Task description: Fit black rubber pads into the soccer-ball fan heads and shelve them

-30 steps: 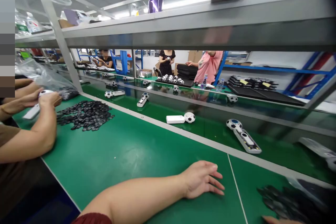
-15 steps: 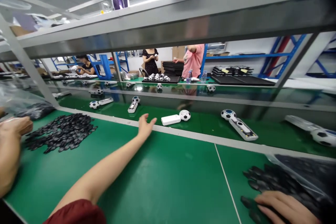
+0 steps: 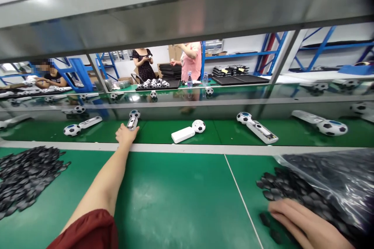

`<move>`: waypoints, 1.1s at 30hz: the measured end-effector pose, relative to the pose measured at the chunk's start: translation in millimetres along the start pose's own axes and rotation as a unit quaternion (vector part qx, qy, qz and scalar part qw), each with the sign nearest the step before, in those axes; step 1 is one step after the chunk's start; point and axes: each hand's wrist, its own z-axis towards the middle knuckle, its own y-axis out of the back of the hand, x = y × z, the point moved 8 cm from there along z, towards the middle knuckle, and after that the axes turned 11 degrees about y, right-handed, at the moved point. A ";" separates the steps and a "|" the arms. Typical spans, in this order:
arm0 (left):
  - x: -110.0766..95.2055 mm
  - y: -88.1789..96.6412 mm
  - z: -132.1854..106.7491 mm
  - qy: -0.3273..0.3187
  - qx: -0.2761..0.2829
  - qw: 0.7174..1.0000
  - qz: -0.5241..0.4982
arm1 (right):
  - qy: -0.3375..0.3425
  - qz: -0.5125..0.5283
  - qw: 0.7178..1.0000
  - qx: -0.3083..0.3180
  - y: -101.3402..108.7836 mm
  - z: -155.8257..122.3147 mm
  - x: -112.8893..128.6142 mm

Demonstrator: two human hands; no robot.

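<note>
My left hand [image 3: 126,135] reaches across the light rail to the belt, its thumb and fingers around the near end of a white handheld device with a soccer-ball head [image 3: 134,115]. That device's handle lies open, with inner parts showing. At the lower right my right hand [image 3: 304,221] is over a pile of small black pieces [image 3: 304,190]. Its fingers are pressed together and slightly blurred; whatever is between them is hidden. Two loose black pieces [image 3: 265,219] lie just left of its fingertips.
More ball-headed devices lie along the green belt [image 3: 216,132], one closed and white [image 3: 184,134], another opened [image 3: 261,130]. A clear bag of black pieces [image 3: 336,175] rests at right. Another black heap [image 3: 26,175] is at left. A metal shelf [image 3: 175,11] spans overhead. Co-workers are beyond.
My left hand has moved forward to the open device and closed around its handle end. My right hand stays by the black pieces, fingers drawn together. The view has turned right; another person's arm has left it.
</note>
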 end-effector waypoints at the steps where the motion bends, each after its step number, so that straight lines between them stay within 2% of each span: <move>1: -3.1 -4.3 3.4 -0.001 0.013 1.000 0.003 | -0.001 0.001 1.000 -0.002 0.5 1.3 0.0; 4: -10.8 -14.6 8.6 0.000 0.066 0.998 -0.003 | 0.000 -0.004 1.000 -0.021 6.0 7.3 3.7; 7: -15.0 -15.1 3.2 0.007 0.120 0.992 -0.043 | 0.012 -0.009 0.999 -0.045 16.6 14.1 13.3; 10: -15.3 -7.6 -17.5 0.020 0.190 0.975 -0.116 | 0.044 -0.008 0.997 -0.066 29.4 19.5 27.9; 12: -14.0 -0.2 -43.3 0.027 0.261 0.950 -0.171 | 0.066 -0.009 0.995 -0.070 35.8 21.8 37.7; 14: -12.0 9.8 -79.9 0.030 0.348 0.911 -0.218 | 0.082 -0.012 0.994 -0.071 40.3 23.3 45.7; 16: -8.2 22.5 -125.3 0.036 0.442 0.862 -0.246 | 0.089 -0.014 0.993 -0.071 43.3 24.5 51.4; 19: 1.7 43.4 -195.3 0.061 0.555 0.789 -0.256 | 0.097 -0.001 0.993 -0.068 45.0 25.7 57.1; 21: 9.1 52.0 -238.7 0.102 0.630 0.719 -0.275 | 0.095 0.020 0.994 -0.048 42.5 26.3 58.9; 23: 17.8 56.1 -273.2 0.154 0.686 0.650 -0.290 | 0.085 0.040 0.995 -0.018 38.5 26.3 59.2; 25: 29.0 56.7 -296.2 0.199 0.712 0.612 -0.280 | 0.074 0.053 0.996 -0.003 37.1 25.7 60.3; 26: 34.7 56.5 -303.2 0.216 0.714 0.608 -0.272 | 0.070 0.060 0.996 -0.004 38.0 25.3 61.3; 28: 41.5 57.3 -306.8 0.219 0.693 0.629 -0.275 | 0.069 0.076 0.995 -0.019 41.6 24.4 64.8; 31: 39.8 63.6 -294.3 0.142 0.619 0.713 -0.298 | 0.076 0.102 0.991 -0.037 46.3 23.6 71.0; 33: 37.2 65.0 -286.4 0.080 0.585 0.759 -0.274 | 0.071 0.113 0.990 -0.039 46.3 23.5 72.0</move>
